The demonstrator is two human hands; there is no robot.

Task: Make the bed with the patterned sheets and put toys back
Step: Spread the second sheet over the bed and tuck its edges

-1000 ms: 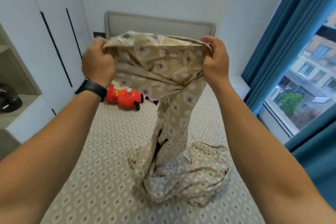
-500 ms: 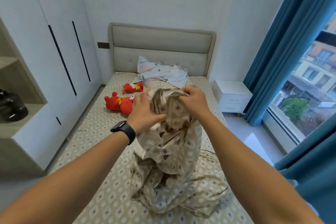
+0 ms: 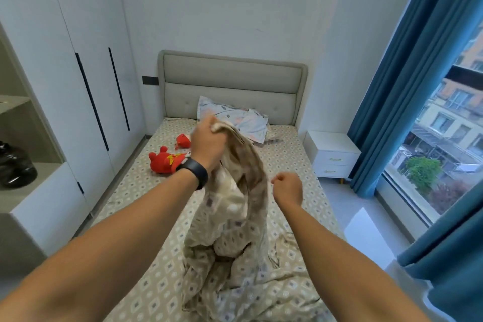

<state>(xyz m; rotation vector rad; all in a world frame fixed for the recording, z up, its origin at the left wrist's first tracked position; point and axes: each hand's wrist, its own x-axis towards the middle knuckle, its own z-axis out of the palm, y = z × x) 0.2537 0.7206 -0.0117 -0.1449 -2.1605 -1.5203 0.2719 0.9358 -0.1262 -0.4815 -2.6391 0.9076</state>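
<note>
While left hand [image 3: 207,145] grips bunched sheet [image 3: 235,212] above mid-bed [image 3: 146,217], right hand [image 3: 287,189] is fisted beside it, holding nothing visible; red toys [image 3: 167,162] near left edge.

— What's on the bed [image 3: 136,191]?
— A crumpled patterned sheet [image 3: 235,256] heaped mid-mattress, two red plush toys [image 3: 164,162] near the left edge (one larger), and a floral pillow [image 3: 235,117] against the headboard [image 3: 232,81].
</note>
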